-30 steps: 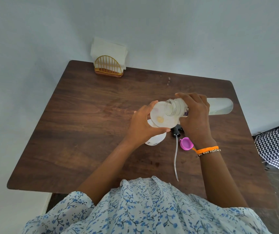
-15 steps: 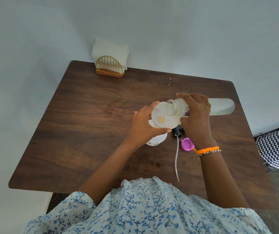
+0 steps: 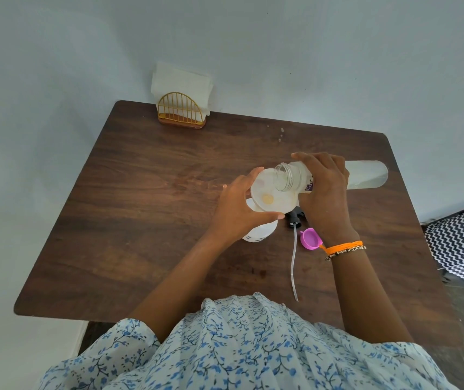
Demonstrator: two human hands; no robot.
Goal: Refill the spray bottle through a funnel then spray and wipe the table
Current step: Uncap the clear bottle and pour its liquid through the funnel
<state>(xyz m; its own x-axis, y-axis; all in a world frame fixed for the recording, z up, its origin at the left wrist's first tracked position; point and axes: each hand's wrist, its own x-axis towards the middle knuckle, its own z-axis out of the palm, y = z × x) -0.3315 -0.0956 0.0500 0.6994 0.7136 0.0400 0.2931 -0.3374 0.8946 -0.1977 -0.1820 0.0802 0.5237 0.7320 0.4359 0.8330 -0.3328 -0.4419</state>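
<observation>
Right hand [image 3: 325, 192] tips refill bottle [image 3: 366, 175] over funnel [image 3: 270, 195] (left hand [image 3: 236, 212] steadying).

Left hand [image 3: 235, 211] fingers [image 3: 249, 178] clasp the funnel [image 3: 271, 192] rim atop the spray bottle [image 3: 259, 230]; right hand [image 3: 325, 192] fingers [image 3: 309, 159] tip the refill bottle [image 3: 366, 174] mouth over it.

Soft, even daylight is filling the room, and my table [image 3: 146, 209] is showing only a faint sheen left of its middle. My arms are casting weak, blurry shadows onto the wood beneath them. The wide lens is bending the table's edges outward. Everything is staying fairly sharp, though my blouse [image 3: 242, 347], nearest the camera, is looking slightly soft.
</observation>
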